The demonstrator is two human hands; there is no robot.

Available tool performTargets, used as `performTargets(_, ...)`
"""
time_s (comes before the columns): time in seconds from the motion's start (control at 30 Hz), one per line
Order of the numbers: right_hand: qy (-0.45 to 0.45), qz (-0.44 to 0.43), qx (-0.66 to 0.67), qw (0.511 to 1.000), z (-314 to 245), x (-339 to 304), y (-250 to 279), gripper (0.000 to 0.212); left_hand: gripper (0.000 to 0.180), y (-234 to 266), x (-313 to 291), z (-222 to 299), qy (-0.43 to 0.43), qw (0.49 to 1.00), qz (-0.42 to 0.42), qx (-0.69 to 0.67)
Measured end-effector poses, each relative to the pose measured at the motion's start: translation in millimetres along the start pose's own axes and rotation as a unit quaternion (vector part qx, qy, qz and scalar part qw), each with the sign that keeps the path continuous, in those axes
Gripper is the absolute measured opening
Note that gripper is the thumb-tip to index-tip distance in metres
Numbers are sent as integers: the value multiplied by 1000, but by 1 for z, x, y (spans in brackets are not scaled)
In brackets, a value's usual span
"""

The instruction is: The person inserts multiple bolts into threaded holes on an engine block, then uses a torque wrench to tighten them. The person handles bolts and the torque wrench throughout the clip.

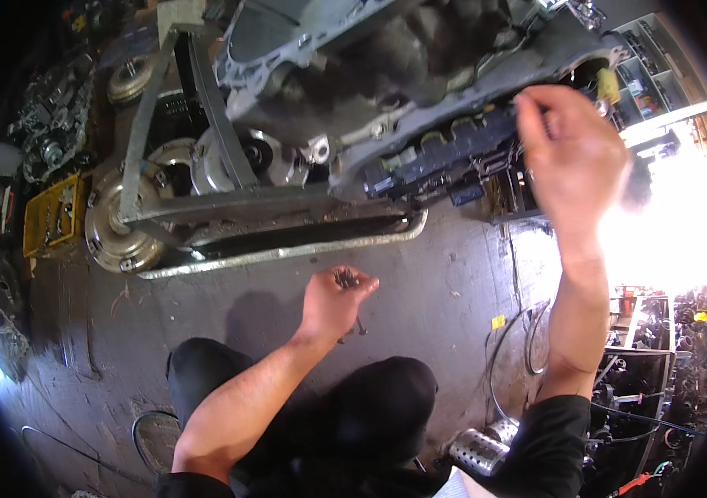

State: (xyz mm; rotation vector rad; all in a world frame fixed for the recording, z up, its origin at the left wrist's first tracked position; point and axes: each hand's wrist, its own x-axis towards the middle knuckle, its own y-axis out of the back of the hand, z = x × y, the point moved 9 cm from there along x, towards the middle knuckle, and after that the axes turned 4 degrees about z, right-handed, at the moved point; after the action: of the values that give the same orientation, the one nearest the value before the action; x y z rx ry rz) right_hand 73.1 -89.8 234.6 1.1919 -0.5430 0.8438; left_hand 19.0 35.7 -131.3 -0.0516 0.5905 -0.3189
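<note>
Left hand [330, 307] closed round small bolts [346, 279], frame centre; right hand [577, 158] bent at upper right.
Right fingertips curled by the far end of the dark blue unit [445, 145] along the metal casing [370, 79]; blurred, can't tell if they grip anything. Judgement: best keep the left palm cupped upward so no bolts spill, work them singly, and seat each straight by fingertip before any tightening.
</note>
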Motion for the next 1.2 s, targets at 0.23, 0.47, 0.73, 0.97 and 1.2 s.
performTargets(0.23,-24,10,73,997,11,-3,0,12,19,-1,-2,3,-12,1000,-6,7)
performTargets(0.47,13,-22,21,999,-15,-2,-11,10,20,-5,13,4,-32,999,8,20)
performTargets(0.73,-118,-45,73,989,21,-9,-8,11,25,-13,7,-9,48,998,-14,45)
performTargets(0.97,-32,-50,95,994,10,-27,-5,22,24,-16,8,-4,9,999,-8,39)
performTargets(1.2,-118,96,250,956,19,-77,6,24,19,-12,5,4,11,1000,-11,-24)
